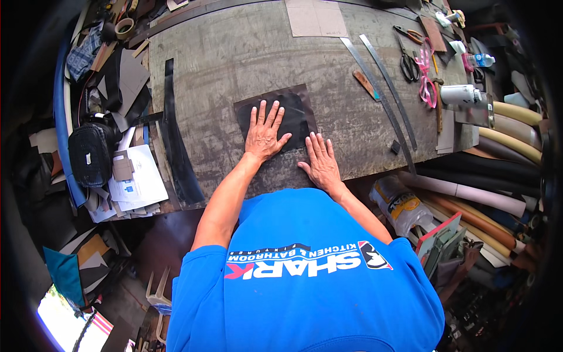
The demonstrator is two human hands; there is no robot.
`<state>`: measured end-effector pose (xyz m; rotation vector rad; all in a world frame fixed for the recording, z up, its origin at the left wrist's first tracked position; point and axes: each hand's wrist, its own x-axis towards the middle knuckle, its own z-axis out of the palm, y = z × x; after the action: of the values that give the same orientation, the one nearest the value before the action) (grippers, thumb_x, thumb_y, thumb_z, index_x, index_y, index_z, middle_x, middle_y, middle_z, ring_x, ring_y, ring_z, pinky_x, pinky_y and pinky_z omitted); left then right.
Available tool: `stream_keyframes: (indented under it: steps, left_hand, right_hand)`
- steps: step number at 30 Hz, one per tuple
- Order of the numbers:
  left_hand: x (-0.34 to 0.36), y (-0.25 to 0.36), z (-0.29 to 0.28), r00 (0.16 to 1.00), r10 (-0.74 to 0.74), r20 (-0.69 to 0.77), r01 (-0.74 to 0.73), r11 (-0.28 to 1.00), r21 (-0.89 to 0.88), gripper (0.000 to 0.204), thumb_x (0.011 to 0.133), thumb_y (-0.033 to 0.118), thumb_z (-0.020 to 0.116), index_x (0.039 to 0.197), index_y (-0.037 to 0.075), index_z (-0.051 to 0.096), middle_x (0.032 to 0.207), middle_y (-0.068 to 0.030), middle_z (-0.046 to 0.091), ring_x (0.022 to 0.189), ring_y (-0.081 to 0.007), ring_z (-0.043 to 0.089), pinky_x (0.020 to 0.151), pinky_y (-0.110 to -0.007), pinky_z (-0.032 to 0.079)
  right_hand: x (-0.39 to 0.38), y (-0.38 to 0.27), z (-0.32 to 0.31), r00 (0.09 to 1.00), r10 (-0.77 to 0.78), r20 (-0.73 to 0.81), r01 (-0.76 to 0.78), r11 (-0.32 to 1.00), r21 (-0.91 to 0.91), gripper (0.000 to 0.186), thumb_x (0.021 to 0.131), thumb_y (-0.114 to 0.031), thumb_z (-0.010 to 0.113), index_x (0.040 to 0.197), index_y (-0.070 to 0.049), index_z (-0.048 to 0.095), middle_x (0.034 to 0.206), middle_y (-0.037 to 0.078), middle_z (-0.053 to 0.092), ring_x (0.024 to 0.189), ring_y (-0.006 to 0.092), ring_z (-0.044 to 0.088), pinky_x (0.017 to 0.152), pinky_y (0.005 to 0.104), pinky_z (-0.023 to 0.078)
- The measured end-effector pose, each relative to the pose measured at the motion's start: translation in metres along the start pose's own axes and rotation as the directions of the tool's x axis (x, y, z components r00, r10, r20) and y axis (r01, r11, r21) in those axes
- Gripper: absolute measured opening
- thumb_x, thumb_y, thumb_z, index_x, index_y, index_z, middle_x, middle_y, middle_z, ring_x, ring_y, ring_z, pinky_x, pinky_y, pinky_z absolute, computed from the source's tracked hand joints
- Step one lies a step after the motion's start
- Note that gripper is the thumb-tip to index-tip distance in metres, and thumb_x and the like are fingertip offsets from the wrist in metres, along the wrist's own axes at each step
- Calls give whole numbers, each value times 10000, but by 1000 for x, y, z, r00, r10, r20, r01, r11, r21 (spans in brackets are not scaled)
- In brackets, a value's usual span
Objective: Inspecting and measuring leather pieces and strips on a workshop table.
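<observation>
A black square piece of sheet material (295,120), which looks like leather, lies flat on the worktable with a dark brown piece (307,105) showing along its far and right edges. My left hand (267,132) is pressed down on the black piece, palm down and fingers spread. My right hand (321,162) rests flat on the table just right of the near right corner, its fingertips close to the brown edge. Neither hand grips anything. What lies directly under my left palm is hidden.
Two long metal rulers (389,88) and a brown-handled knife (365,84) lie to the right, near black scissors (409,67) and pink-handled scissors (427,88). Black strips (170,117) lie left. A beige sheet (316,19) sits at the far edge; material rolls (504,170) fill the right side.
</observation>
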<state>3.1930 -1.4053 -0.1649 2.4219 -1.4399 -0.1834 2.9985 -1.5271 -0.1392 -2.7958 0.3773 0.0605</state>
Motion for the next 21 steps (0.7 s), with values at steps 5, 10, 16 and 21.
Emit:
stream_keyframes:
  steps: [5, 10, 16, 21]
  left_hand:
    - [0, -2, -3, 1000, 10, 21, -10, 1000, 0, 770, 897, 533, 518, 1478, 70, 313, 1579, -104, 190, 1466, -351, 84, 1178, -522, 74]
    - [-1, -8, 12, 999, 19, 35, -27, 969, 246, 667, 915, 292, 439, 1468, -34, 259, 1569, -202, 155, 1460, -350, 138, 1198, -451, 115]
    - [-1, -9, 8, 999, 8, -47, -6, 999, 32, 592, 920, 188, 411, 1442, -64, 292, 1547, -209, 218, 1456, -343, 157, 1200, -447, 128]
    - [-2, -5, 2, 991, -128, -25, 129, 990, 50, 736, 904, 391, 544, 1455, -31, 299, 1566, -173, 188, 1463, -338, 127, 1190, -483, 106]
  right_hand:
    - [9, -8, -5, 995, -17, -95, 18, 1000, 5, 760, 898, -381, 593, 1470, 3, 272, 1553, 206, 202, 1455, 350, 155, 1163, 519, 134]
    - [89, -39, -10, 963, -208, -172, 251, 923, 292, 696, 909, -260, 593, 1465, 15, 277, 1536, 216, 239, 1435, 366, 214, 1171, 468, 172]
    - [132, -18, 25, 965, -155, -210, 185, 974, 133, 582, 973, -303, 443, 1442, 23, 332, 1513, 200, 308, 1422, 319, 268, 1176, 442, 167]
    - [129, 0, 13, 979, -166, -118, 165, 986, -18, 571, 951, -313, 487, 1443, -46, 375, 1529, 138, 310, 1441, 289, 232, 1177, 440, 159]
